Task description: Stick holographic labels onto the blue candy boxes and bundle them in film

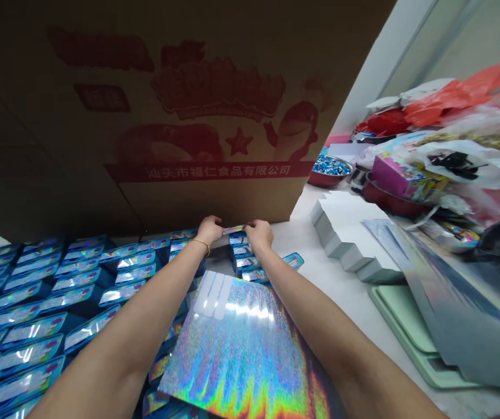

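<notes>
Left hand [210, 231] and right hand [259, 234]: pinched on opposite ends of the shiny strip [234, 230], carton [215, 201] at 11 o'clock. Caution: uneven pressure may skew it; forearm [308, 308] contact may shift the sheet [236, 343] at 6 o'clock.

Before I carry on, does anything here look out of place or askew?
Yes. One blue pack lies on the white table beyond the right arm, out of line with the rows of packs. The silvery sheets also lie askew, partly covering the pale green scale. No spill shows.
</notes>
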Demonstrator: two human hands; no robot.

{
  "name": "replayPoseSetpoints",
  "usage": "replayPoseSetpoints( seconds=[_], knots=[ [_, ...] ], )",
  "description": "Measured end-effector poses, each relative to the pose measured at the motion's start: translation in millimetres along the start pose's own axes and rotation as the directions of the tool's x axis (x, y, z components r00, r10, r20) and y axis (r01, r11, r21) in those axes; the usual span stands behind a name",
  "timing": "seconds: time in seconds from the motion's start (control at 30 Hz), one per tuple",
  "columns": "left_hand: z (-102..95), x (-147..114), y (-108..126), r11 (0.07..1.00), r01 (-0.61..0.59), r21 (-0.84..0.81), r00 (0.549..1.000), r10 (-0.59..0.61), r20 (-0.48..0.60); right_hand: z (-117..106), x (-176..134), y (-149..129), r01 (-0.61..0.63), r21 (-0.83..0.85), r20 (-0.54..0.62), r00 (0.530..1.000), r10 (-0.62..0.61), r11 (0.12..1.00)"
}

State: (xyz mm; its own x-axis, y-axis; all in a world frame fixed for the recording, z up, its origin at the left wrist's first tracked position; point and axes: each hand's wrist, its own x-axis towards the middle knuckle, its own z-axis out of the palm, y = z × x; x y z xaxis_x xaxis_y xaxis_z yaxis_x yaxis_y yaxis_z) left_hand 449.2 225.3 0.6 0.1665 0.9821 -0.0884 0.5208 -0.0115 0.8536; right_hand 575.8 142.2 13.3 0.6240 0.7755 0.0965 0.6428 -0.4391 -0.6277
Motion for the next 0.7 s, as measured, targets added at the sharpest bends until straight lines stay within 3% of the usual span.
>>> replayPoseSetpoints(
  seconds=[0.23, 0.37, 0.43, 0.5, 0.57, 0.63, 0.67, 0.7],
  knots=[
    [10.2, 4.3, -8.4, 0.999, -0.030, 0.022, 1.000, 0.030, -0.001, 0.7, 1.2, 0.9, 0.068, -0.123, 0.050, 0.997, -0.062, 0.990],
    [15.7, 0.4, -11.5, 1.000, -0.029, 0.000, 1.000, 0.029, -0.011, -6.7, -5.1, -2.3, 0.189, -0.289, 0.010, 0.981, -0.195, 0.938],
    [15.8, -1.1, -10.7, 1.000, -0.026, 0.007, 1.000, 0.026, -0.016, -11.3, -8.4, -2.5, 0.334, -0.372, 0.052, 0.939, -0.340, 0.866],
    [11.9, -5.8, -5.8, 0.999, -0.031, 0.019, 0.999, 0.031, -0.014, -17.3, -8.7, -0.4, 0.495, -0.412, 0.183, 0.868, -0.462, 0.765],
    [3.1, -17.4, 4.6, 0.999, -0.047, 0.020, 0.999, 0.047, -0.006, -28.1, -4.7, 6.0, 0.576, -0.394, 0.285, 0.817, -0.500, 0.716],
    [-10.0, -38.2, 19.0, 0.991, -0.130, 0.021, 0.990, 0.129, 0.053, -46.4, 2.2, 20.2, 0.547, -0.341, 0.254, 0.836, -0.486, 0.764],
    [-17.3, -51.7, 26.7, 0.976, -0.218, 0.026, 0.969, 0.213, 0.127, -58.2, 5.4, 30.6, 0.521, -0.296, 0.216, 0.853, -0.475, 0.801],
    [-24.4, -66.5, 33.9, 0.942, -0.333, 0.035, 0.919, 0.316, 0.234, -70.9, 7.6, 43.0, 0.507, -0.241, 0.203, 0.860, -0.468, 0.828]
  ],
)
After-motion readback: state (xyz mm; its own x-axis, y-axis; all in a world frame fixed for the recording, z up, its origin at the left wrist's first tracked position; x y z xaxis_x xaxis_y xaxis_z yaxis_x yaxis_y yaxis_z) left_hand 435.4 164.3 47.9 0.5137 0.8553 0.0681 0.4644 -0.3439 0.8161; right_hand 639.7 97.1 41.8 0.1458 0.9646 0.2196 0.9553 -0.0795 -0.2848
